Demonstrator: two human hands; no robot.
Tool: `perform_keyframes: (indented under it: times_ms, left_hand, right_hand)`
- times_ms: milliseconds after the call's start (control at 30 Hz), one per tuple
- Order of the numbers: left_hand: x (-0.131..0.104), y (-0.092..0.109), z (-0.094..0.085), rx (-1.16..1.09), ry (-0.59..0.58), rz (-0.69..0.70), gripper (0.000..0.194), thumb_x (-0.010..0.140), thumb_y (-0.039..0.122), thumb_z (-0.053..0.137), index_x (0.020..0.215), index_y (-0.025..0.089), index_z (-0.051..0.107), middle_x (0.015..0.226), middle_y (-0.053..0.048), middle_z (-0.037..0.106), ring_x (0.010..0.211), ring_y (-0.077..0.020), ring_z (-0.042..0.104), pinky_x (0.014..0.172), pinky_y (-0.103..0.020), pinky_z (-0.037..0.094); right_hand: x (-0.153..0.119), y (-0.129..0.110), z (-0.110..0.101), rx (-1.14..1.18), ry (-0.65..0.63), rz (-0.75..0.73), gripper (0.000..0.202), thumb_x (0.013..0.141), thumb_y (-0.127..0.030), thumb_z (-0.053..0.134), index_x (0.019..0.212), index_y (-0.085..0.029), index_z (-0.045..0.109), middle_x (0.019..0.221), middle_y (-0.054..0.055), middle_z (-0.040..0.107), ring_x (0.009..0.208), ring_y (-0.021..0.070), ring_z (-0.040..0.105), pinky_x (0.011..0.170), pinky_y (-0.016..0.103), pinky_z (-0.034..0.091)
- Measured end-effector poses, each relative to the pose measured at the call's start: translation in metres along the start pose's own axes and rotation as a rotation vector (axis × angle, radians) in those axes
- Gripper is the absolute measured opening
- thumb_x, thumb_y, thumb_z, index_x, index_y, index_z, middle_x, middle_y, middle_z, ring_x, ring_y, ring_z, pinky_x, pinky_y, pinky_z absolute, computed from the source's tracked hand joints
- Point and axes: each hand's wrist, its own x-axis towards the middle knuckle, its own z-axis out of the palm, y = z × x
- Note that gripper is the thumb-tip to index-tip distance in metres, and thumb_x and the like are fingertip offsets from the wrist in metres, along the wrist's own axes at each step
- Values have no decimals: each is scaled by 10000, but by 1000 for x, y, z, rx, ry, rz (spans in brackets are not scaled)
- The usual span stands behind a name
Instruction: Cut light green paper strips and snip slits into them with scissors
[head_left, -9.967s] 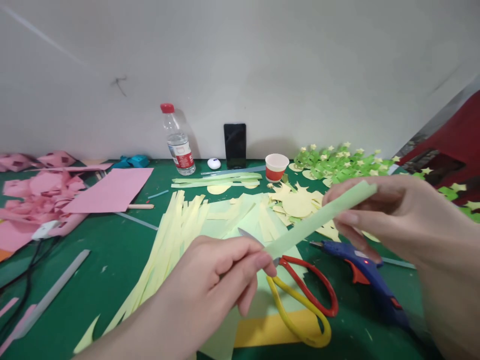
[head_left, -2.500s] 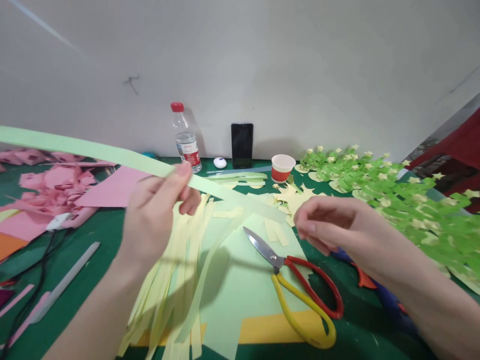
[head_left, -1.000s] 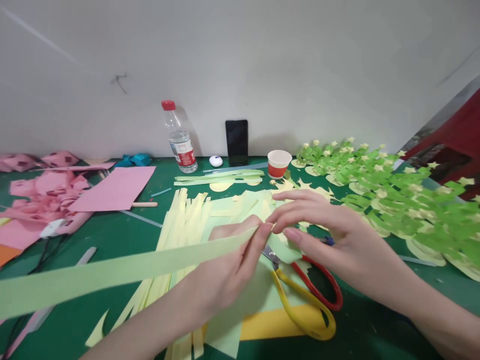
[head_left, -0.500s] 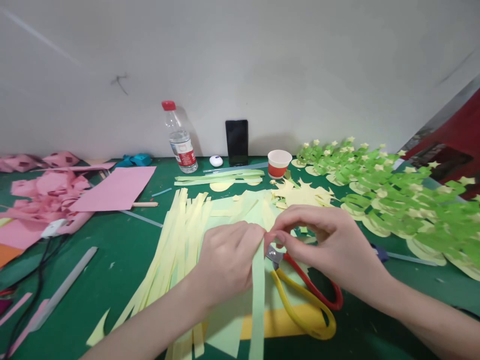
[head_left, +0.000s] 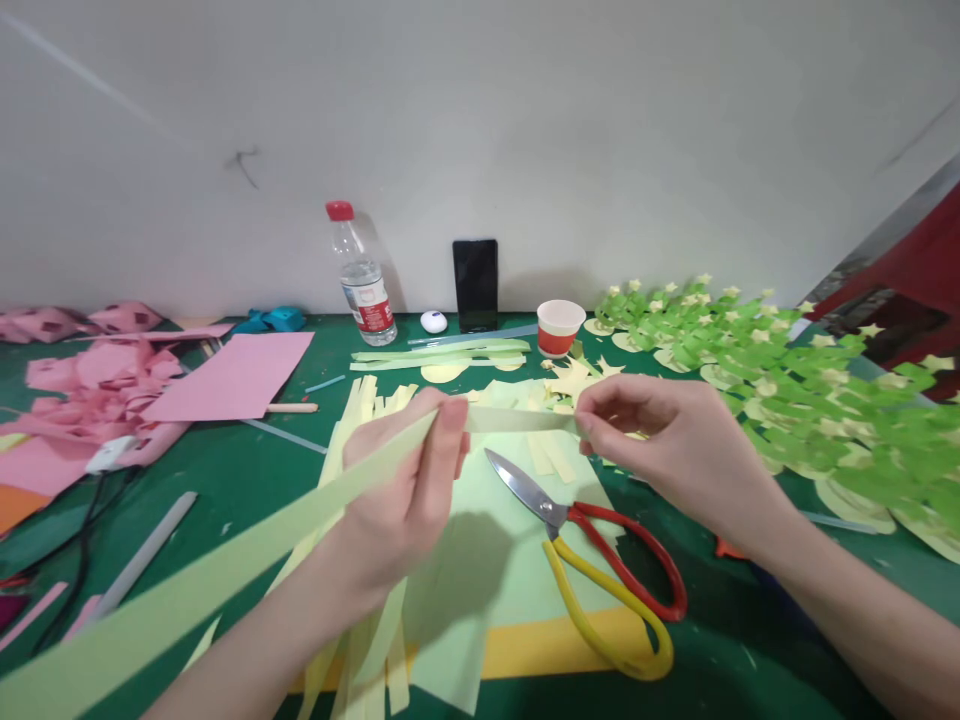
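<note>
A long pale green paper strip [head_left: 247, 560] runs from the lower left up to my hands. My left hand [head_left: 409, 480] pinches it between thumb and fingers. The thumb and fingertips of my right hand [head_left: 660, 425] grip the strip's far end, so a short stretch spans level between both hands. Below them lie scissors [head_left: 551, 515] with one red and one yellow handle, on pale green paper sheets [head_left: 457, 610]. Many loose pale yellow-green strips [head_left: 367, 410] lie under and beside my left hand and forearm.
Rows of green paper plants with pale stars [head_left: 795, 390] fill the right side. Paper star cutouts [head_left: 574, 378], a paper cup [head_left: 559, 330], a phone [head_left: 475, 285] and a water bottle [head_left: 366, 290] stand or lie at the back. Pink paper [head_left: 232, 375] and a cable [head_left: 82, 540] lie left.
My hands have drawn apart, the left moving left and the right moving right. The strip, earlier hanging downward, now stretches between them and trails to the lower left. The scissors are more exposed.
</note>
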Motion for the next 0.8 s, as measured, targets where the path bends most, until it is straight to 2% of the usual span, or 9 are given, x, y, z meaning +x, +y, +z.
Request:
perform_keyframes:
  times_ms: [233,300,367,467,567,633,700,800]
  left_hand:
    - [6,-7,4,-111,196,-143,394,913,201,369,520,197,390,484,53,413,406,-74,434,378,-217,319]
    - [6,-7,7,-111,162,-170,398,914,211,364,517,197,388,474,51,418,410,-77,422,391,-215,330]
    - [3,-7,13,-148,50,-196,378,924,235,346,551,197,397,481,54,422,425,-78,415,414,-203,353]
    - [-6,-7,21,-250,-126,-250,350,949,301,306,634,196,416,523,56,438,468,-78,423,462,-191,372]
    - [-11,-7,25,-327,-242,-300,370,944,391,303,665,193,444,559,48,450,493,-85,422,507,-209,374]
    - [-10,-6,25,-425,-333,-380,393,918,469,318,689,192,476,571,41,461,502,-93,430,514,-217,377]
    - [-5,-5,23,-595,-523,-500,446,886,551,307,729,190,517,557,37,477,494,-98,450,510,-214,392]
    - [-1,1,20,-881,-926,-639,631,867,617,138,655,176,537,474,20,478,403,-96,445,450,-212,398]
  right_hand:
    - [18,22,-14,-218,174,24,116,705,-210,553,593,-198,580,564,15,639,535,174,618,550,303,501]
    - [19,23,-19,-241,230,7,106,730,-225,547,641,-199,598,633,34,669,604,192,637,609,328,509]
    - [16,18,-19,-252,237,-69,141,790,-255,504,744,-203,627,781,51,704,743,204,659,683,328,513]
    - [5,6,-12,-242,79,-212,191,833,-281,483,885,-197,647,953,55,711,898,202,653,749,301,509]
    - [-5,-1,-1,-215,-114,-228,151,805,-248,534,836,-182,667,862,36,732,774,184,676,651,259,510]
    - [-8,-3,2,-209,-171,-193,178,809,-191,513,727,-186,671,735,15,730,628,156,662,548,234,476]
    - [-8,-3,2,-211,-180,-158,240,817,-157,485,663,-188,667,668,5,719,551,136,635,497,221,440]
    - [-7,-1,-3,-271,-193,-115,239,815,-174,493,659,-196,672,625,-4,704,481,120,587,463,223,402]
